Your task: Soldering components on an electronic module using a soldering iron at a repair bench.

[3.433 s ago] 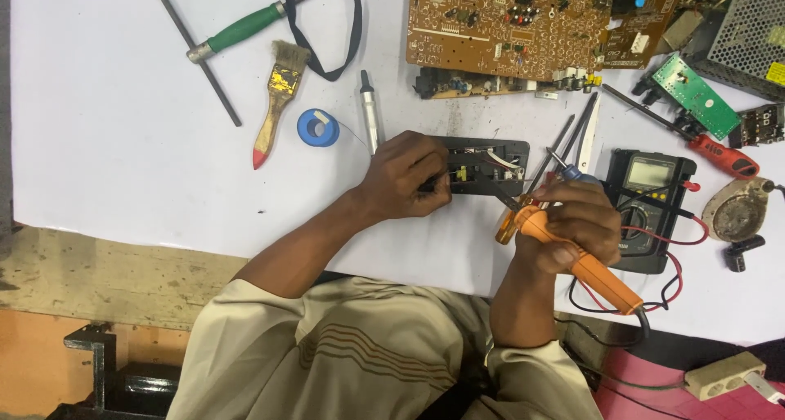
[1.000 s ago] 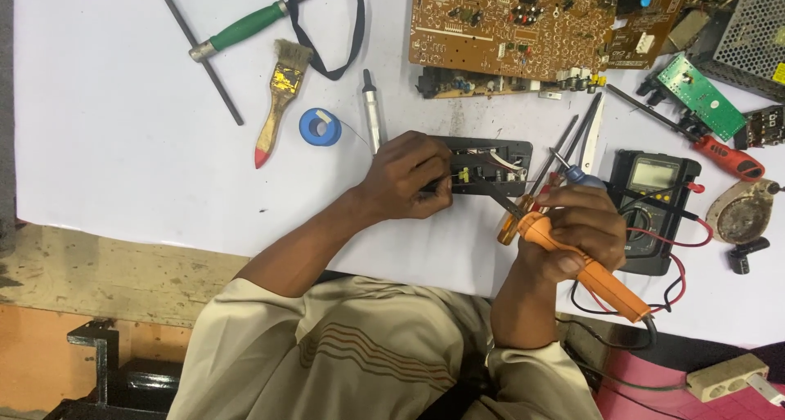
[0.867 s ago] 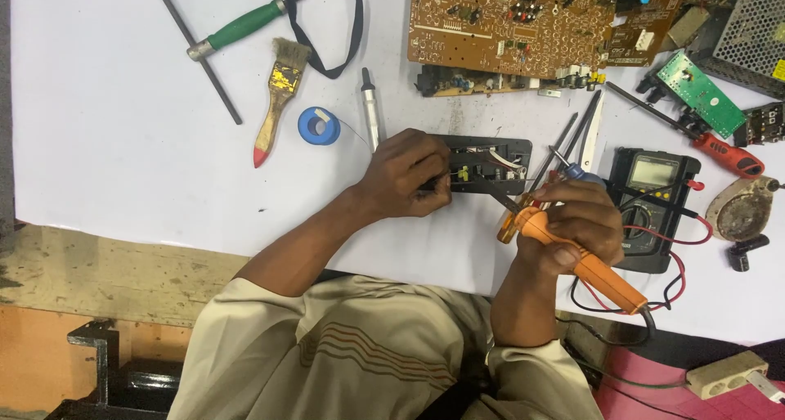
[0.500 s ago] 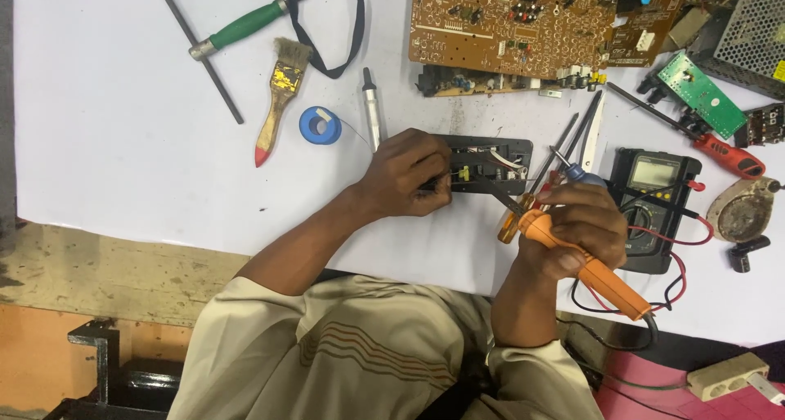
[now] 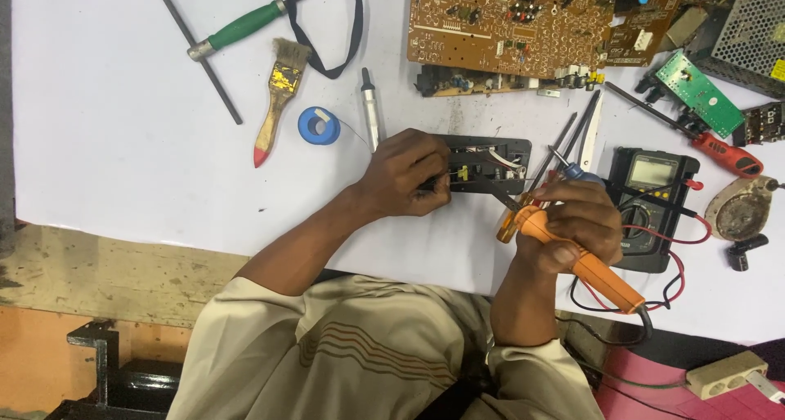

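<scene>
- Small black circuit module (image 5: 482, 162): a flat, dark rectangular unit at the centre of the frame, lying on the white table (image 5: 123, 142); white wires and small components show on its upper face, and its left end is hidden under the fingers.
- Left hand (image 5: 406, 173): rests on the left end of the module, fingers curled and pressing it down onto the table.
- Right hand (image 5: 576, 228): right of centre, fingers wrapped tightly round the orange soldering iron (image 5: 572, 256); the handle slants toward the lower right, and the dark tip points up-left to the module's lower edge.
- Black multimeter (image 5: 650, 203): just right of the right hand, with red and black leads looping below it.
- Brown circuit board (image 5: 511, 19): top centre, well above the module.
- Blue solder spool (image 5: 317, 125), paintbrush (image 5: 278, 93) and green-handled screwdriver (image 5: 245, 27): upper left, apart from both hands.
</scene>
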